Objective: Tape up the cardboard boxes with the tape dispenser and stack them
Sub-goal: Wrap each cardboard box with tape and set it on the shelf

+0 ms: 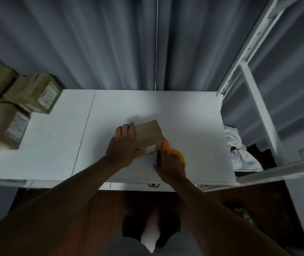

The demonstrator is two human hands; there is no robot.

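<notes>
A small brown cardboard box [148, 136] sits near the middle of the white flat surface [184, 115], turned at an angle to the surface edges, with a pale printed label on its near side. The left hand [122, 145] lies against the left side of the box, fingers extended up along that side and palm on the near corner, bracing it. The right hand [171, 166] grips the orange and yellow plastic tape dispenser [173, 153], fingers curled round its handle; the orange front end of the dispenser touches the near right corner of the box. The dispenser details are blurred. At the far left end of the surface stands a stack of brown cardboard boxes [16, 106] with white labels, well apart from the box being handled. A white metal rack [254, 85] rises at the right edge of the surface, and grey pleated curtains [110, 43] hang behind it.
</notes>
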